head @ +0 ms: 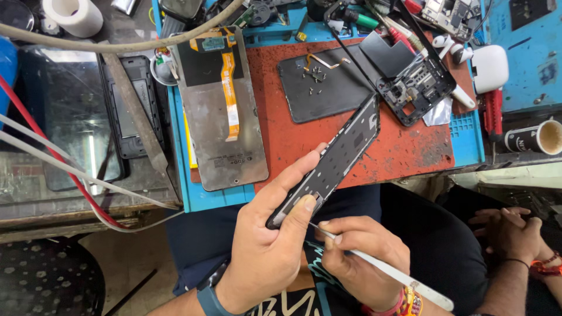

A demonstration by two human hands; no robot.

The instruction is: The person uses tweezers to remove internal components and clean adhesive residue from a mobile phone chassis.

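My left hand (270,234) grips the lower end of a black phone frame (338,155), which tilts up toward the mat. My right hand (364,257) holds a slim white and metal tool (410,280) like a pen, with its tip at the frame's bottom edge beside my left thumb. A detached phone screen (221,111) lies back up on the mat, with an orange flex cable (229,93) along it. A black back cover (316,88) carries several small screws (314,75). A black inner phone frame (417,89) lies to its right.
A red work mat (404,146) sits on a blue tray (468,137). A paper cup (541,137) lies at the right, a white earbud case (490,65) and red-handled tool (493,111) near it. A tape roll (73,14), dark glass panel (64,111) and cables (70,169) occupy the left. Another person's hands (515,231) rest at lower right.
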